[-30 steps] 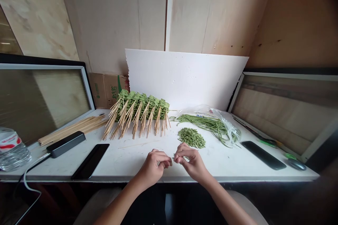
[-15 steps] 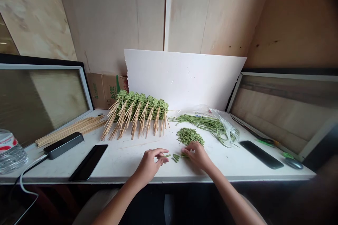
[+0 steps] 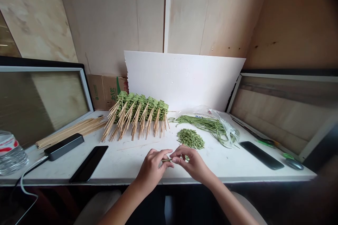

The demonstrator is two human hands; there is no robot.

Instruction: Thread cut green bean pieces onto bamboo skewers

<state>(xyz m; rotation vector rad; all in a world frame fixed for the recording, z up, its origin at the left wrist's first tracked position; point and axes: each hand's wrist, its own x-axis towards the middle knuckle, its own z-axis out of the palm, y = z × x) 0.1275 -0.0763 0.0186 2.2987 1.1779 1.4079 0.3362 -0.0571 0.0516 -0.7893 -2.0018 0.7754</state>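
Observation:
Close to the table's front edge, my left hand is closed on a short piece of green bean between thumb and fingers. My right hand meets it from the right, its thumb and fingertips pinched at the end of that same piece. Fingers partly cover the bean, so whether a second piece is there cannot be made out. A little green shows behind my right fingers. Just beyond lies a pile of cut bean pieces. Farther left, bean pieces threaded on wooden skewers are stacked, bare stick ends toward me.
Long uncut beans lie with a clear plastic bag at the back right. Loose skewers, a black box, a phone and a water bottle occupy the left. At right are a dark flat object and a mouse.
My right hand has moved left from beside the cut pile to meet my left hand at the bean piece. The left hand has shifted slightly right and closed more.

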